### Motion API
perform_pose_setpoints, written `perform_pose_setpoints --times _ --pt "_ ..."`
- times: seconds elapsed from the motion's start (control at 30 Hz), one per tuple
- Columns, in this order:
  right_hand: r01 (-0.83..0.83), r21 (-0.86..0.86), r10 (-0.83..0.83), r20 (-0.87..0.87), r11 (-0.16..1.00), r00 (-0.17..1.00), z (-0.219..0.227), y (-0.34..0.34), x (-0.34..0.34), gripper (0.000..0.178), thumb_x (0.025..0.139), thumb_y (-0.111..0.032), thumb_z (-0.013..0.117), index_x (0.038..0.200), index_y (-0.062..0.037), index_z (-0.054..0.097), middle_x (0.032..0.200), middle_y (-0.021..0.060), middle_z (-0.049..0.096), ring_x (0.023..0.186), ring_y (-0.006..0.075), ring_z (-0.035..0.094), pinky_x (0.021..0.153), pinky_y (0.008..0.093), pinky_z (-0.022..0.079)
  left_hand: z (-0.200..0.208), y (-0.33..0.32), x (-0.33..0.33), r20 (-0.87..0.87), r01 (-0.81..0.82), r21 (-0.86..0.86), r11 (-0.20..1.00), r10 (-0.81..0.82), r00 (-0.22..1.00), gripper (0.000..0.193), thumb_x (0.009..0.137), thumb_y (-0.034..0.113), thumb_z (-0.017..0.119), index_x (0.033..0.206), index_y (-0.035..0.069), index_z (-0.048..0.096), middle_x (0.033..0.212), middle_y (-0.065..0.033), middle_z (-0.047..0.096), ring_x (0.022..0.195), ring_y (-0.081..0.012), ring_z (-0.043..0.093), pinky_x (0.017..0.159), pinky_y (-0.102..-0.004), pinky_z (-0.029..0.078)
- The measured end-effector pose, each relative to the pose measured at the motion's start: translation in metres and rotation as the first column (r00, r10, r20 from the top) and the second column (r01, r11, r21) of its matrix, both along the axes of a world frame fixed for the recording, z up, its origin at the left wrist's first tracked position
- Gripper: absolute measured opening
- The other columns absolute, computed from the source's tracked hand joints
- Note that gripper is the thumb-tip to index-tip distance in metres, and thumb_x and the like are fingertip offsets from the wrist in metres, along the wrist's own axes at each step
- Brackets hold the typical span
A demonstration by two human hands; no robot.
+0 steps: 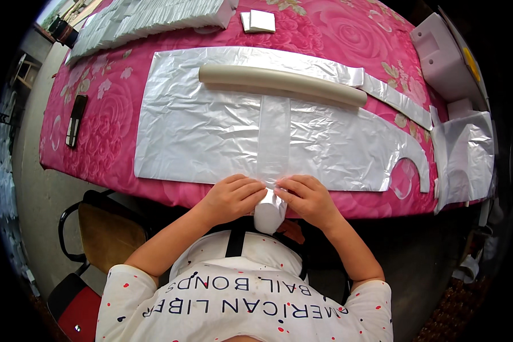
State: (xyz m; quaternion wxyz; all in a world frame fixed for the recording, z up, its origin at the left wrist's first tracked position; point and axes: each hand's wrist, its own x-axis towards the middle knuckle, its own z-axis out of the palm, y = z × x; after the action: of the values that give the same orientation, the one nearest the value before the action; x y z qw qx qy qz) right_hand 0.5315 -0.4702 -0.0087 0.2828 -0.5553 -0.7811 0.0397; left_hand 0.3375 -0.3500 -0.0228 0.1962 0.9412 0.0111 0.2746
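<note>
At the near edge of the table, the left hand (236,194) and the right hand (306,198) face each other with fingers curled in, the fingertips pinching either side of a white film strip (274,137); exactly how thumbs and fingers meet on it is partly hidden. The strip runs up the middle of an apron-shaped film sheet (202,139), and its near end droops below the fingers over the person's lap. With that end unsupported, a loose pinch could let it slip off the edge, and uneven pull between the hands could skew the strip or deepen the sheet's creases. A hard tug might drag the whole sheet, since only a cardboard tube (282,84) lies across its upper part; being round, the tube could roll if the film shifts beneath it. The narrow curved neck end at the right looks likeliest to snag or tear. Outward, bare pink tablecloth (105,157) gives room on the left as far as a dark slim handheld object (76,121). The right is tighter: another film piece (464,154) hangs near the corner, below a white foam box (447,57). Beyond the tube lie small folded packets (261,21) and a long row of white folded film (154,20).
</note>
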Motion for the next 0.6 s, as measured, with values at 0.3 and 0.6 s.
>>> perform_pose_setpoints --times 0.3,0.6 --pt "0.124 -0.129 -0.153 -0.253 0.984 0.955 0.004 0.005 0.0 0.024 0.068 -0.004 0.063 0.092 -0.0076 0.066 0.081 0.0057 0.064 0.067 0.0214 0.059 0.058 0.0302 0.048 0.007 -0.009 0.008 -0.066 -0.196 -0.31 0.93 0.185 0.981 0.054 0.07 0.021 0.066 0.118 0.002 0.052 0.085 -0.0063 0.065 0.076 -0.0232 0.062 0.069 -0.0328 0.046" --pt "0.327 -0.645 -0.653 -0.363 0.691 0.665 0.02 0.031 -0.008 0.02 0.079 -0.018 0.061 0.079 0.0011 0.066 0.066 0.0129 0.064 0.054 0.0209 0.061 0.053 0.0289 0.046 0.024 -0.007 0.023 -0.358 -0.492 -0.595 0.635 0.339 0.87 0.059 0.083 0.024 0.057 0.128 -0.008 0.036 0.096 -0.0154 0.059 0.076 -0.0263 0.059 0.061 -0.035 0.047"
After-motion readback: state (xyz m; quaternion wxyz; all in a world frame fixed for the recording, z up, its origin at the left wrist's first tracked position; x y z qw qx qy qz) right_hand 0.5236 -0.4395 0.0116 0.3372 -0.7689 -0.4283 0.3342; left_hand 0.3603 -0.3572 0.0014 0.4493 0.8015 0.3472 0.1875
